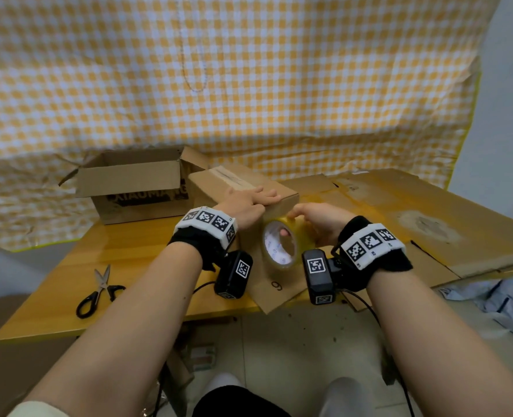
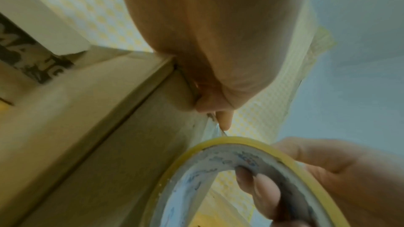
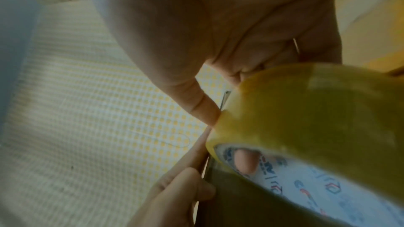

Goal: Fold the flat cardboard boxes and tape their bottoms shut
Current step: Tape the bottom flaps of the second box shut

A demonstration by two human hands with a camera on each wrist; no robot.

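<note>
A folded cardboard box (image 1: 219, 183) stands bottom-up in the middle of the table, a strip of clear tape along its seam. My left hand (image 1: 250, 203) lies flat on the box's near top edge, fingers straight, pressing down. My right hand (image 1: 315, 219) grips a yellowish roll of packing tape (image 1: 281, 243) against the box's near side, fingers through its core. In the left wrist view the roll (image 2: 220, 175) sits below my left palm (image 2: 214, 40) and the box edge (image 2: 131, 103). The right wrist view shows the roll (image 3: 317, 118) held by my right fingers.
An open printed box (image 1: 138, 191) stands at the back left. Black-handled scissors (image 1: 99, 288) lie at the front left of the wooden table (image 1: 68, 296). Flat cardboard sheets (image 1: 414, 212) cover the table's right side. A checked cloth (image 1: 249, 70) hangs behind.
</note>
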